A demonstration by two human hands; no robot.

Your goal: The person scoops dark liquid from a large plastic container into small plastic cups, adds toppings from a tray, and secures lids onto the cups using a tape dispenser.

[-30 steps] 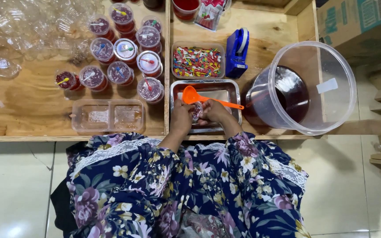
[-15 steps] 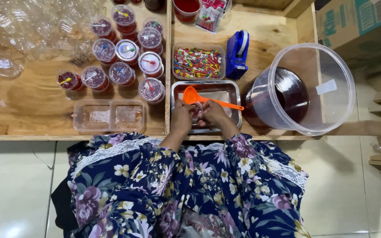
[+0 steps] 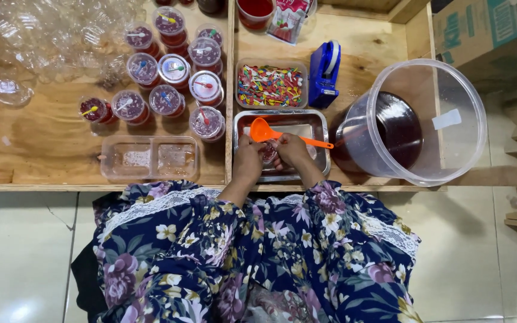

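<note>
My left hand and my right hand meet over a shallow steel tray. Between them they hold a small clear cup of dark red filling; most of the cup is hidden by my fingers. An orange plastic ladle lies across the tray just beyond my hands, its handle pointing right. A big clear bucket of dark red liquid stands right of the tray.
Several filled, lidded cups with small spoons stand at the left centre. A clear two-part box sits near the front edge. A tray of colourful small spoons, a blue tape dispenser and empty clear cups lie further back.
My hands stay over the steel tray with slight finger movement around the small cup. Nothing else has moved.
</note>
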